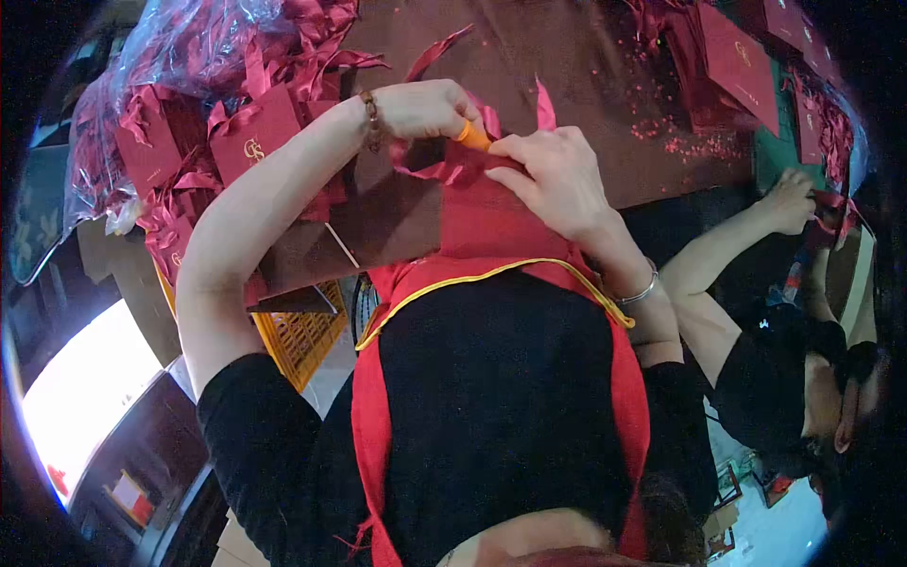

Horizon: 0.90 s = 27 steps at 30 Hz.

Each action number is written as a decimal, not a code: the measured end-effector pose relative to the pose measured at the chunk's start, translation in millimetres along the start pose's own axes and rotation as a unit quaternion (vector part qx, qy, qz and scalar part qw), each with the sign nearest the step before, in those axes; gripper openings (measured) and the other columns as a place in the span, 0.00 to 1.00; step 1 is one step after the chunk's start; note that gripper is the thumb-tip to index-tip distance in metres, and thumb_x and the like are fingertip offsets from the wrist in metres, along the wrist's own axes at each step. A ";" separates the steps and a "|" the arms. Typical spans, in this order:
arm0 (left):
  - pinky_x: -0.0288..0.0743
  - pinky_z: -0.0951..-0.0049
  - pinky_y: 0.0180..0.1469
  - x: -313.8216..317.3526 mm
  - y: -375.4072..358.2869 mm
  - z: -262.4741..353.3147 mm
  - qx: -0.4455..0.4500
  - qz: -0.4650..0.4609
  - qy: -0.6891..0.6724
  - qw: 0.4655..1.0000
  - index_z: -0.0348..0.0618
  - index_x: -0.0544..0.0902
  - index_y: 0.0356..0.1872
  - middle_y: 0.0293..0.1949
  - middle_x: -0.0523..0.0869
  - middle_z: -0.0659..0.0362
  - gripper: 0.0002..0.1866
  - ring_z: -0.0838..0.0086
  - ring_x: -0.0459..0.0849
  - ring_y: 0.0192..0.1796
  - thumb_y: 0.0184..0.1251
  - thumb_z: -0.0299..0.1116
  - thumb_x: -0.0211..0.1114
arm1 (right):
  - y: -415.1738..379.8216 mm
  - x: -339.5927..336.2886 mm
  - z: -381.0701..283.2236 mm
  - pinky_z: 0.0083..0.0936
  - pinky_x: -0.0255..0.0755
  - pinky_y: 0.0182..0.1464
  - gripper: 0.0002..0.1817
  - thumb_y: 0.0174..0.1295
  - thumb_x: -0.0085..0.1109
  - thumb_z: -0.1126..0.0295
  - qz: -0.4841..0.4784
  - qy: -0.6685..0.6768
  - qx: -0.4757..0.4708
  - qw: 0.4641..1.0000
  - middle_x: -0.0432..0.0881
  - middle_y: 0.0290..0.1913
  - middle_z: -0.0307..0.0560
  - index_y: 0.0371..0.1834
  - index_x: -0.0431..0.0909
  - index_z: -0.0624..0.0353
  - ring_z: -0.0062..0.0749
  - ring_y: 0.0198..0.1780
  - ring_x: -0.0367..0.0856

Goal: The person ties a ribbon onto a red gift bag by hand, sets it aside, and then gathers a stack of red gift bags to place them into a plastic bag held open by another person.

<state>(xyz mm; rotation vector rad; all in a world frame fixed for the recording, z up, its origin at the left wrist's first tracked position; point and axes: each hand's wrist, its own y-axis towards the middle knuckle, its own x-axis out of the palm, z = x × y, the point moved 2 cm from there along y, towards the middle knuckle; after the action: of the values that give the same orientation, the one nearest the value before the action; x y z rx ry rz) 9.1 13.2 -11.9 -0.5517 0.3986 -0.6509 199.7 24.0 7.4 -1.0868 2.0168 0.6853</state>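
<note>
A dark red paper gift bag (487,213) lies in front of me at the table edge, against my red apron (453,276). A shiny red ribbon (425,170) loops from its top edge, and another ribbon end stands up behind my right hand. My left hand (430,109), with a beaded bracelet, is closed on the ribbon at the bag's top. An orange finger cover (472,138) sits at its fingertips. My right hand (557,175), with a silver bangle, pinches the ribbon beside it; the exact grip is partly hidden.
Finished-looking red bags with ribbons (250,137) and a clear plastic sack (189,47) crowd the left. More red bags (737,66) and scattered red bits (685,142) lie right. A co-worker's hand (789,201) is at the right. A yellow crate (298,335) stands below the table.
</note>
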 end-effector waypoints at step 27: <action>0.72 0.58 0.44 -39.1 11.5 -2.4 0.089 0.578 0.277 0.763 0.43 0.78 0.41 0.39 0.81 0.49 0.18 0.56 0.80 0.43 0.61 0.48 0.55 | 3.9 7.7 20.3 0.34 0.71 0.38 0.13 0.52 0.60 0.62 0.013 0.080 0.041 0.996 0.80 0.29 0.51 0.36 0.79 0.57 0.44 0.34 0.79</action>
<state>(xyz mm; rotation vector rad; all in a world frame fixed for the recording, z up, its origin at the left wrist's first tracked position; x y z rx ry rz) -15.4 45.8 -13.7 0.1585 1.1007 0.3918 200.6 37.1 -10.2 -1.0990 2.1786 0.5386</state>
